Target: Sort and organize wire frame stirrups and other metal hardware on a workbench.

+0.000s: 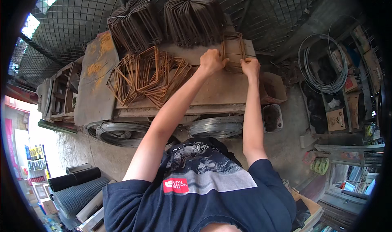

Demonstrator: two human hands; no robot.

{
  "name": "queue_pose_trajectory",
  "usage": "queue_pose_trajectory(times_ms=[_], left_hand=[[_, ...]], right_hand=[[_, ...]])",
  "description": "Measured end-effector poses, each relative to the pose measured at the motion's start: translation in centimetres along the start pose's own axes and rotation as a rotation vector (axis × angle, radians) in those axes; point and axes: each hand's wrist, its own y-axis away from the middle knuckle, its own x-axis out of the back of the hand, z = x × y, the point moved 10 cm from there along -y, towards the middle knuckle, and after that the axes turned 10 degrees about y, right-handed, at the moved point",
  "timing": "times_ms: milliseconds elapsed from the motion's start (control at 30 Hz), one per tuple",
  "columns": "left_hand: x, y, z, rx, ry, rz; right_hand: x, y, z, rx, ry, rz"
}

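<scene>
A small stack of rectangular steel rebar stirrups (234, 67) lies at the right end of the wooden workbench (214, 91). My left hand (212, 61) is closed at the stack's left side, its thumb against the bars. On the opposite side, my right hand (251, 68) grips the lower right corner with thumb and fingers. Left of my hands sprawls a loose heap of rusty stirrups (150, 75), overlapping at many angles. Behind it stand two dense bundles, a left stirrup bundle (134, 26) and a larger right stirrup bundle (194, 19), each with tie wire across its top.
Wire mesh (272, 14) rises behind the bench. A stained sheet (95, 78) covers the bench's left end. Wire coils (122, 134) and another coil (216, 127) sit under the front edge. A cardboard box (274, 86) and a bin (272, 118) stand right. Mesh rolls (79, 193) lie lower left.
</scene>
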Motion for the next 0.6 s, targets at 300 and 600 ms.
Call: queue_pose_trajectory(times_ms=[300, 600], left_hand=[[-1.8, -0.3, -0.9, 0.067, 0.065, 0.179], [-1.9, 1.3, -0.3, 0.028, 0.039, 0.196]], right_hand=[[3.0, 2.2, -1.1, -0.003, -0.007, 0.118], [1.1, 5.0, 2.8, -0.119, -0.659, -0.037]])
